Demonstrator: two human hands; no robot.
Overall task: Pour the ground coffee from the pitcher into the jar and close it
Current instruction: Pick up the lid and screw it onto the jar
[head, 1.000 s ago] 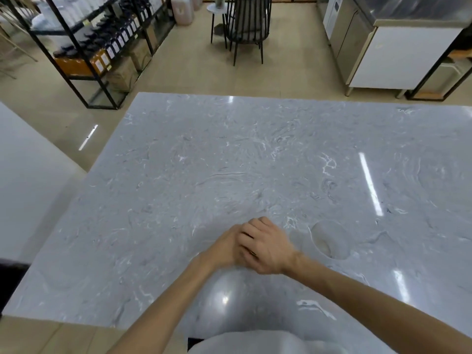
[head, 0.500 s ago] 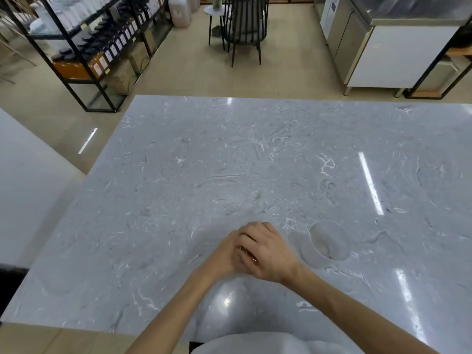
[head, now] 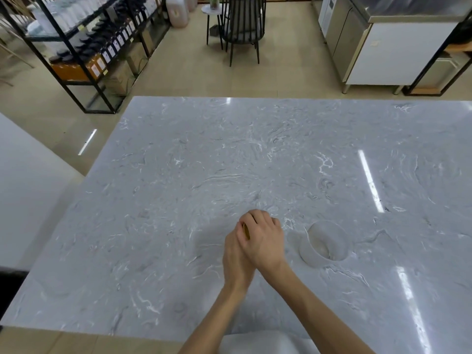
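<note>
A: Where is the jar?

B: Almost wholly hidden. Only a thin amber-gold sliver (head: pixel 246 230) shows between the two hands, near the front middle of the marble table (head: pixel 178 200). I take that sliver for part of the jar or its lid, but I cannot tell which.

A: And the grips?

B: The right hand (head: pixel 264 240) lies on top, fingers curled down and closed over whatever is there. The left hand (head: pixel 236 259) is wrapped in from below and the side, pressed against the right. Both look clamped on the same small thing.

A: So which step is this?

B: My guess is the closing. To do it well, the lower hand should hold the body steady against the table while the upper hand turns the lid level, so the thread catches squarely and no grounds are pinched at the rim.

A: Which way does it point? Its long axis?

B: I cannot say. The stacked hands suggest an upright thing with the mouth facing up, but that is judgement, not sight.

A: And the pitcher?

B: A pale, round, open-topped vessel (head: pixel 324 244) stands just right of the hands, apart from them, upright. It blends into the marble and is blurred; it may be the pitcher. I cannot make out its contents.
</note>
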